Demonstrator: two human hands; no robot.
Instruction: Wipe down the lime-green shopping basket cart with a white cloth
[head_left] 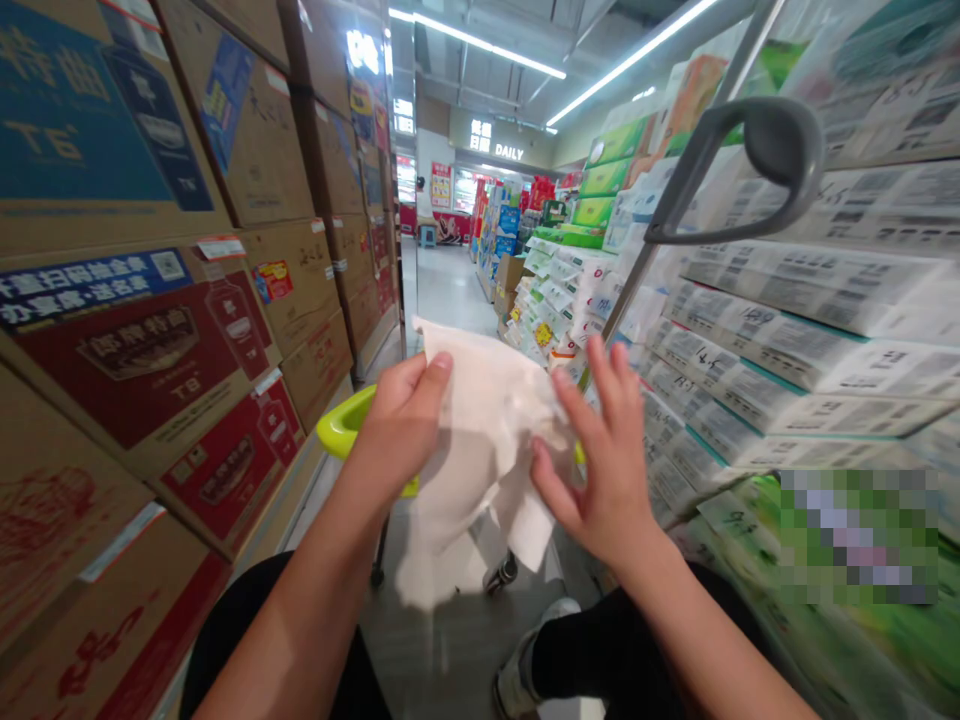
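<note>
A soft, creased white sheet (472, 420), a tissue or thin cloth, hangs in front of me. My left hand (405, 425) pinches its upper left part, with the thumb lying on top. On the other side is my right hand (604, 460), its fingers spread and its thumb close to the sheet's right edge; whether they touch is unclear. Behind the sheet, mostly covered by it, is a bright green plastic piece (345, 425) with dark wheels below. A grey loop handle (735, 235) on a slanted metal pole stands up at the right.
Stacked liquor cartons (135, 350) line the left side. Wrapped paper packs (750, 330) rise on the right, with green packs (750, 540) lower down. A shop aisle (450, 285) runs ahead past a blue stool (427, 236). My shoe (517, 670) is on the floor below.
</note>
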